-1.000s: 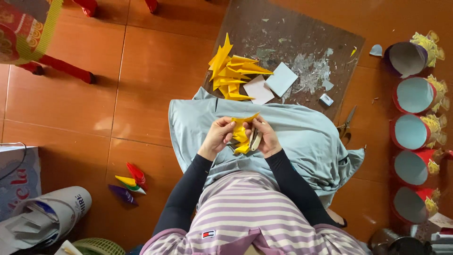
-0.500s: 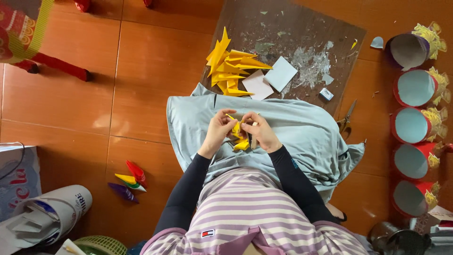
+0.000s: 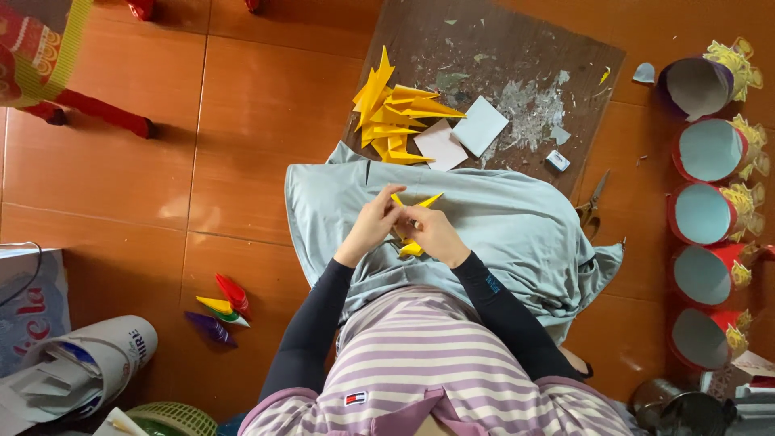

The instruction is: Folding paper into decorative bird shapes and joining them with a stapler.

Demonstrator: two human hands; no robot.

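I am clamping both the left hand (image 3: 373,228) and right hand (image 3: 436,234) on a yellow folded paper piece (image 3: 412,222) over the blue cloth (image 3: 517,234), near the yellow paper pile (image 3: 395,117).

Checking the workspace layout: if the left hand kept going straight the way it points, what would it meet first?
The left hand points up and right; beyond the yellow paper piece it holds, probably the white squares beside the yellow pile.
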